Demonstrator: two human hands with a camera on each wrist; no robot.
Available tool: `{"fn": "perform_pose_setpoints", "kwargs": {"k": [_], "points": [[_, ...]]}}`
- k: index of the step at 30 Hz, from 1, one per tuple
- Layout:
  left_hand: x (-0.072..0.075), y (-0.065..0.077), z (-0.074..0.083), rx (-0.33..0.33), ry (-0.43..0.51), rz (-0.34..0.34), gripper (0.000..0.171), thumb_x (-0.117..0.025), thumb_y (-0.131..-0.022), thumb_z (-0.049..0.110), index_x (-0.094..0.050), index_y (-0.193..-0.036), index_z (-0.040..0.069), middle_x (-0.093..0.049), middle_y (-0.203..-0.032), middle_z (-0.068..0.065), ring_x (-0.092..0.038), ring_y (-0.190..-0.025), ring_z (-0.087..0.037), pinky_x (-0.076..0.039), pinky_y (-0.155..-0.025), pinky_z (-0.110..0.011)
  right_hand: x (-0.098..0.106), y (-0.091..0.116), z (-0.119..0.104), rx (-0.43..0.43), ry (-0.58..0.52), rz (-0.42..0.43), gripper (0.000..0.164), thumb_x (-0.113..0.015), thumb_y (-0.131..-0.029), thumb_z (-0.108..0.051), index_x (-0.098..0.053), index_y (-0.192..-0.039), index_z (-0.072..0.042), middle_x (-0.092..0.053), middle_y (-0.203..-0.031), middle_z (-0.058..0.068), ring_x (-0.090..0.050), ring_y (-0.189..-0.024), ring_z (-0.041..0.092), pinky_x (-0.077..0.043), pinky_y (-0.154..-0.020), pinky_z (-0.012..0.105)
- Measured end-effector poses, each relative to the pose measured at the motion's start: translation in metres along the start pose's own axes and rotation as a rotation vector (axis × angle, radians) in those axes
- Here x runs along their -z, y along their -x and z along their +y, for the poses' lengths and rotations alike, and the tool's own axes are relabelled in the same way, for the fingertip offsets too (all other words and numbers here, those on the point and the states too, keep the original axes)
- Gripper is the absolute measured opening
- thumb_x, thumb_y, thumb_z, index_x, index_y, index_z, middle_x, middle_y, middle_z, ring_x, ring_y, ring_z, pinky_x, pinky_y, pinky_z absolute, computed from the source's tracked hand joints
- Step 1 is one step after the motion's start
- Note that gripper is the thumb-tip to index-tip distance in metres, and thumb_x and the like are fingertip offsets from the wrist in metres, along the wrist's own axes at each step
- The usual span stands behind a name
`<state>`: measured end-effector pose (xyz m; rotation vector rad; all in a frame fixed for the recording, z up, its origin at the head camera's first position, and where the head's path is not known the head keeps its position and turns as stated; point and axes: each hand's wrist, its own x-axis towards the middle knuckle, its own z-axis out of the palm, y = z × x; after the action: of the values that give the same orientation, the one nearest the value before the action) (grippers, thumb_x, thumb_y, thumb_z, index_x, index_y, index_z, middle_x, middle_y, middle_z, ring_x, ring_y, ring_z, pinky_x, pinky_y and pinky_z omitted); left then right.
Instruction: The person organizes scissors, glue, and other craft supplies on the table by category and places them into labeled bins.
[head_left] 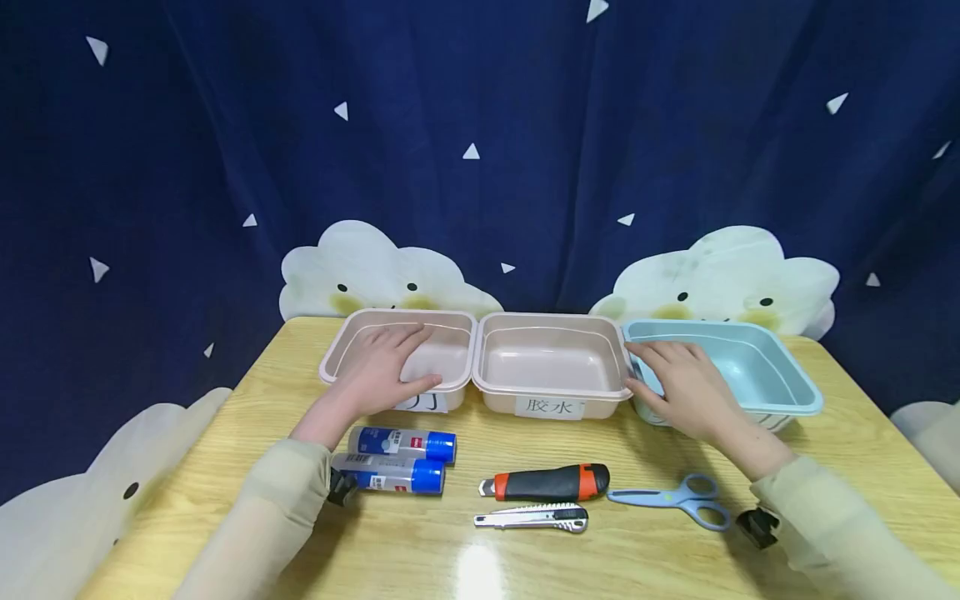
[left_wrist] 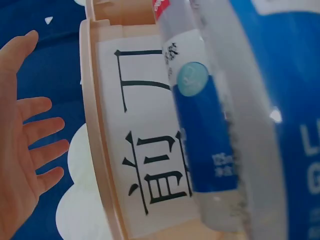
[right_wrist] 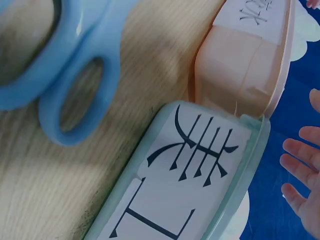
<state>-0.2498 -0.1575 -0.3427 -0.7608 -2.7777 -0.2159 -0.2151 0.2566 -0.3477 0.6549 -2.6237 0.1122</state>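
In the head view my left hand (head_left: 381, 368) hovers over the left beige box (head_left: 452, 337), fingers spread and holding nothing. My right hand (head_left: 681, 387) is at the near left corner of the light blue box (head_left: 761, 367), fingers extended; whether they touch the rim I cannot tell. Between them stands a middle beige box (head_left: 551, 367). Two blue-capped glue bottles (head_left: 375, 440) lie below my left wrist. A black and orange utility knife (head_left: 543, 483), a silver utility knife (head_left: 517, 518) and blue scissors (head_left: 663, 497) lie in front of the boxes.
Labels with Chinese characters, such as the middle label (head_left: 549, 407), are on the box fronts. The wooden table (head_left: 412, 550) reaches back to a dark blue curtain (head_left: 480, 75) with clouds and white triangles. Large glue bottles partly block the left wrist view.
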Motion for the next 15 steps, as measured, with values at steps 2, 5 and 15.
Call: {"fn": "perform_pose_setpoints", "kwargs": {"k": [2, 5, 15], "points": [[-0.001, 0.003, -0.001, 0.015, 0.015, 0.038, 0.071, -0.049, -0.082, 0.061, -0.045, -0.134, 0.012, -0.047, -0.135, -0.009, -0.040, -0.125, -0.031, -0.026, -0.104, -0.049, 0.001, 0.002, -0.003, 0.014, 0.003, 0.017, 0.045, -0.063, -0.083, -0.032, -0.057, -0.120, -0.006, -0.060, -0.114, 0.012, -0.052, -0.107, 0.033, -0.033, -0.093, 0.049], [-0.001, 0.006, -0.003, 0.035, 0.060, 0.089, 0.064, -0.054, -0.082, 0.056, -0.053, -0.125, 0.009, -0.055, -0.126, -0.010, -0.047, -0.119, -0.030, -0.030, -0.102, -0.048, 0.004, 0.005, -0.006, 0.045, -0.003, 0.046, 0.036, -0.064, -0.082, -0.028, -0.063, -0.111, -0.006, -0.064, -0.104, 0.011, -0.055, -0.100, 0.031, -0.035, -0.088, 0.048], [-0.004, 0.022, -0.013, 0.143, 0.150, 0.191, 0.035, -0.060, -0.086, 0.036, -0.064, -0.104, 0.007, -0.064, -0.101, -0.009, -0.058, -0.096, -0.025, -0.046, -0.085, -0.042, 0.012, 0.026, -0.008, 0.147, -0.068, 0.097, 0.012, -0.072, -0.072, -0.014, -0.067, -0.083, -0.014, -0.061, -0.077, -0.004, -0.059, -0.069, 0.013, -0.048, -0.059, 0.034]]}}
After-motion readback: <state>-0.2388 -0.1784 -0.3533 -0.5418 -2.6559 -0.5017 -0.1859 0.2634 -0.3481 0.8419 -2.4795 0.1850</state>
